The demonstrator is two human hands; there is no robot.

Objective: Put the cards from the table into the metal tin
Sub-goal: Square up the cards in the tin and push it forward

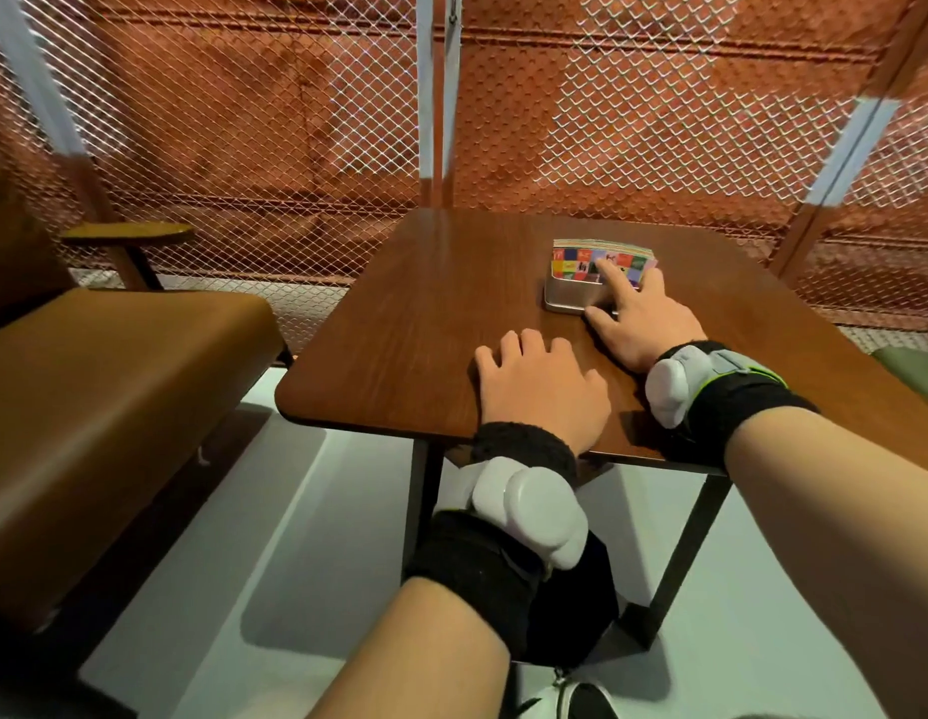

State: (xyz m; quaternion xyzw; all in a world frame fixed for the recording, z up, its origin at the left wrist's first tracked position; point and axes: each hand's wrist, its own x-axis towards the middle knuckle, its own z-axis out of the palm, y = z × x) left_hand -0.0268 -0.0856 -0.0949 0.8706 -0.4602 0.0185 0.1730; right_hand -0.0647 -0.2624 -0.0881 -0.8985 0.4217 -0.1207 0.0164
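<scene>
Metal tin | multicoloured cards standing inside | right hand touching

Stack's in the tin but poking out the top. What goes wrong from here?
1. The cards stand well above the metal tin's rim and lean right. Pressure from the right hand's index finger may spill some over the side.
2. The left hand lies flat on the table, apart from the tin, so only one hand steadies it. It may slide or tip.
</scene>
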